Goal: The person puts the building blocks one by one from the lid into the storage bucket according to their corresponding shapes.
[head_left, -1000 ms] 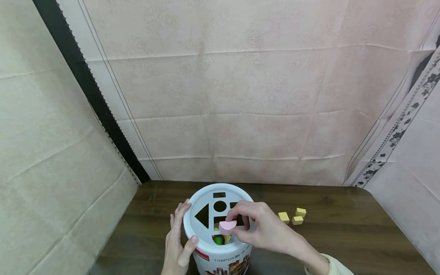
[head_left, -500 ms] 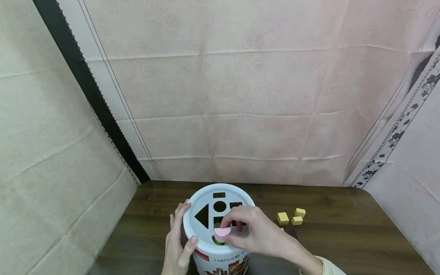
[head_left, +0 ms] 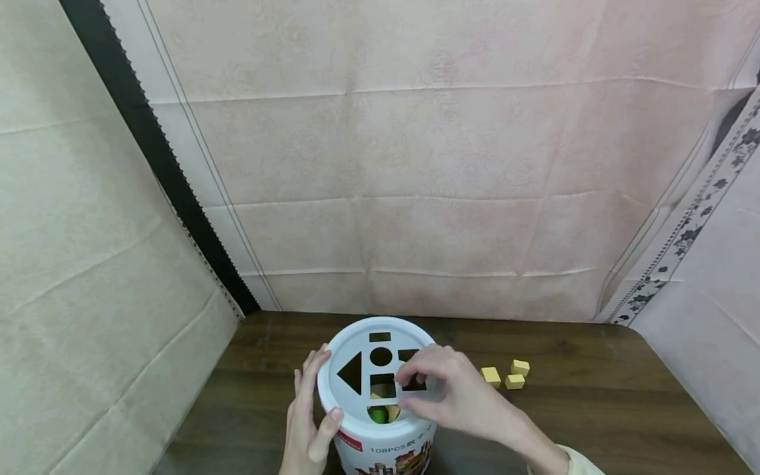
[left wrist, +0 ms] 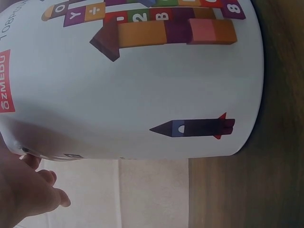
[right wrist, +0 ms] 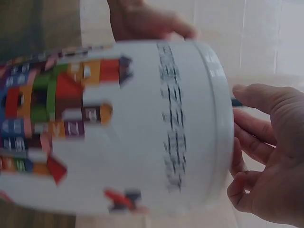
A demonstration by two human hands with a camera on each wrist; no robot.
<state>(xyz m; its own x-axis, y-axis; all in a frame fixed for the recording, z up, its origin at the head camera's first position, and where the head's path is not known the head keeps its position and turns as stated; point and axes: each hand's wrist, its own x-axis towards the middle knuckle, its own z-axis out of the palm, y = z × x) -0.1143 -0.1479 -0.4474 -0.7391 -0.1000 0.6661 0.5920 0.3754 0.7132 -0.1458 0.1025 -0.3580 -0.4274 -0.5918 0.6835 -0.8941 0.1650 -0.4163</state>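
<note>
A white bucket [head_left: 386, 443] printed with toy-block pictures stands on the table, its pale blue lid [head_left: 355, 411] cut with shaped holes. My left hand [head_left: 305, 422] rests against its left side, thumb near the lid's front edge and fingers along the rim. My right hand [head_left: 454, 389] hovers over the lid's right half, fingers loosely bent, with a gap between thumb and forefinger. Through the half-round hole a green block [head_left: 377, 414] shows inside. In the right wrist view a small dark teal bit [right wrist: 236, 102] shows between the thumb and the lid edge.
Three yellow cubes [head_left: 514, 382] lie on the brown wooden table [head_left: 570, 396], right of the bucket. A dark purple piece [head_left: 508, 396] is mostly hidden by the right forearm. Pale cloth [head_left: 445, 198] hangs behind the table and at both sides.
My right hand lowered a pink half-round block into the half-round hole; the block is out of sight now. That hand has lifted and drawn back slightly. The left hand has kept its place.
</note>
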